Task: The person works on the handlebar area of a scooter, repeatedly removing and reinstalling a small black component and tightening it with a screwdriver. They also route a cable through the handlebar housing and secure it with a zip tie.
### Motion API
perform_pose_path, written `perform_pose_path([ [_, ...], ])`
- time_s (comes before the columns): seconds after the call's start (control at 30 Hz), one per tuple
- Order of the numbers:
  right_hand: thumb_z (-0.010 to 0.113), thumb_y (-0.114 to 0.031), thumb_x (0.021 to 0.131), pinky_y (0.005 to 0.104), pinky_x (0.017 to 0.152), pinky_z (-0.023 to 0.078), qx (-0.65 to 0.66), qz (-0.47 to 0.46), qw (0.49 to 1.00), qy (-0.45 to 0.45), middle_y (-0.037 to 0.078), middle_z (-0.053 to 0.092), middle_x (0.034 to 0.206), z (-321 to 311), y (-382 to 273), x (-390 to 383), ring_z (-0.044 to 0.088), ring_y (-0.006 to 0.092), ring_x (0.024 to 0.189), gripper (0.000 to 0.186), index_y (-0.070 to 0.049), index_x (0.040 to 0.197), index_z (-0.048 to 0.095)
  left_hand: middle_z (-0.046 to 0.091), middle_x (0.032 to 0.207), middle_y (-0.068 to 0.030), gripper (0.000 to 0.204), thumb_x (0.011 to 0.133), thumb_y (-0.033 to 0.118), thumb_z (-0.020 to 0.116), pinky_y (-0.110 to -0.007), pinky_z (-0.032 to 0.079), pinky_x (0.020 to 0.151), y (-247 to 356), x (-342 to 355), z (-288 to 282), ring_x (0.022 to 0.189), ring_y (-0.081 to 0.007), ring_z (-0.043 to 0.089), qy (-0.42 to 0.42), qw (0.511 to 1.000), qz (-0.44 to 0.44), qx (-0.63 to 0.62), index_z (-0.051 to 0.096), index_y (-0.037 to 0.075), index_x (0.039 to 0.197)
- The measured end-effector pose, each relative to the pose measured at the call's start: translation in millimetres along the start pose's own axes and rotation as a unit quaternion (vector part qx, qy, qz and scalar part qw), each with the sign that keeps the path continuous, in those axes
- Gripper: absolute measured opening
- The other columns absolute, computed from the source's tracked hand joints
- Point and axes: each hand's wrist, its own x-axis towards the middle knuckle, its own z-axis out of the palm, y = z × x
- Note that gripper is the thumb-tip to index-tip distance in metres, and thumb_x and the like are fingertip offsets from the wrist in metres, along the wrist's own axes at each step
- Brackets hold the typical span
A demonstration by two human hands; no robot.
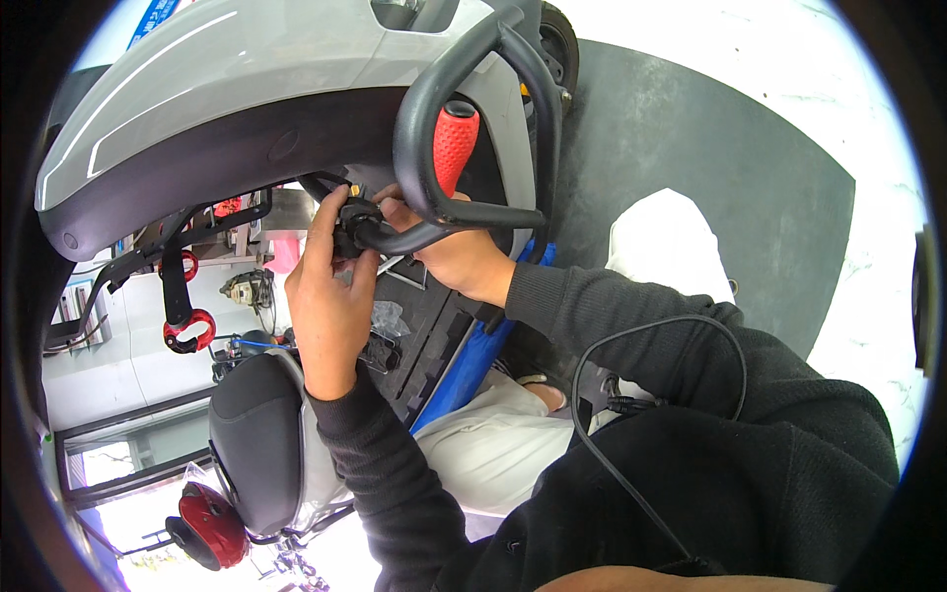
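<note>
A black tubular bar curves beneath a grey scooter body panel, around a red textured grip. Where the lower tube ends at a dark fitting, my left hand has its fingers closed round the fitting's side, thumb below. My right hand reaches the same fitting from the right, fingers curled and partly hidden behind the tube. A small yellow piece shows just above the fitting.
A dark seat, a red helmet and black brackets with red rings are at the left. A blue padded roll lies below my arms. A dark mat covers the floor at right. A black cable loops over my right sleeve.
</note>
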Motion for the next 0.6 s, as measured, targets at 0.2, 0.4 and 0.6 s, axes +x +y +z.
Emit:
perform_pose_path([
  [0.2, 0.067, -0.028, 0.108, 0.0299, 0.078, 0.054, -0.028, -0.032, 0.999, -0.003, 0.003, 0.071, 0.095, -1.9, 3.7, 1.2, 0.065, 0.0085, 0.089, 0.028, -0.001, 0.116, 0.071, 0.074, 0.112, -0.0173, 0.07, 0.082, -0.008, 0.077, -0.037, 0.058, 0.081, 1.1, 0.2, 0.3, 0.095, -0.0291, 0.074, 0.014, 1.0, 0.018, 0.005, 0.062, 0.014, 0.147],
  [0.4, 0.067, -0.027, 0.108, 0.0297, 0.08, 0.054, 0.01, -0.025, 0.999, -0.021, 0.001, 0.071, 0.098, -2.0, 6.9, 4.0, 0.065, 0.0086, 0.091, 0.026, -0.002, 0.115, 0.071, 0.065, 0.107, -0.0135, 0.072, 0.08, -0.009, 0.077, -0.038, 0.055, 0.086, 8.1, -2.8, -1.3, 0.095, -0.0282, 0.067, 0.022, 0.999, 0.03, 0.029, 0.064, 0.015, 0.146],
  [0.6, 0.068, -0.014, 0.104, 0.0262, 0.07, 0.047, 0.036, 0.034, 0.998, -0.034, -0.001, 0.069, 0.097, -2.6, 7.1, -1.5, 0.059, 0.006, 0.082, 0.016, -0.005, 0.116, 0.07, 0.061, 0.123, -0.0168, 0.067, 0.083, -0.007, 0.075, -0.041, 0.053, 0.094, 13.0, -0.4, -12.7, 0.108, -0.0328, 0.065, -0.022, 0.998, 0.03, 0.059, 0.064, 0.014, 0.146],
])
